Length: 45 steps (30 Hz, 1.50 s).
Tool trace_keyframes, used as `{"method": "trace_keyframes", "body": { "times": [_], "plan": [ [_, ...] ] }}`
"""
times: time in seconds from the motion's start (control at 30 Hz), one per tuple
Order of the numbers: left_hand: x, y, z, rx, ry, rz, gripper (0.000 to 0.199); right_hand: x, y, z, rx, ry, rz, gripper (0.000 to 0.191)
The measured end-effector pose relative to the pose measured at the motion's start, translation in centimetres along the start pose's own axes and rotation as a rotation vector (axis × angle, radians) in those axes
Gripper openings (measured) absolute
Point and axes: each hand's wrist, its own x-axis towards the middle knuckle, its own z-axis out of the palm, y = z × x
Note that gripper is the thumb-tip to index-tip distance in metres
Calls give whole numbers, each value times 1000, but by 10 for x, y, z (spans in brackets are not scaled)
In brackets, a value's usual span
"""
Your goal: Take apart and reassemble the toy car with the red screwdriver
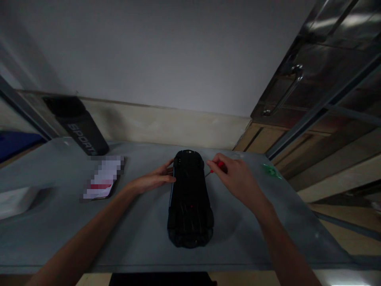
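Observation:
A black toy car (190, 194) lies upside down on the grey tabletop (143, 230), its dark underside facing up. My left hand (157, 177) is closed on the car's left side near the far end, the thumb at its edge. In my right hand (232, 171) a small screwdriver with a red handle (219, 165) is pinched between thumb and fingers. Its thin shaft points down and left, close to the car's right side; whether the tip touches the car I cannot tell.
A dark bottle marked SPORT (83, 129) stands at the back left. Nearer are a phone-like object with a blurred screen (104, 178) and a white object (16, 202). A small green item (271, 171) lies at the right. Behind rises a pale wall (166, 55); a metal door handle (285, 93) is at the right.

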Motion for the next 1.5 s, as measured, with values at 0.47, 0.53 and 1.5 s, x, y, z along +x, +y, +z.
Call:
{"method": "trace_keyframes", "body": {
  "times": [0.47, 0.53, 1.5],
  "plan": [
    [4, -4, 1, -117, -5, 2, 100, 21, -45, 38, 359, -305, -128, 24],
    [5, -7, -1, -125, -12, 13, 100, 23, -45, 38, 340, -309, -148, 24],
    [3, -2, 1, -36, -37, 112, 41, 53, -72, 20, -180, -521, -356, 28]
  ]
}}
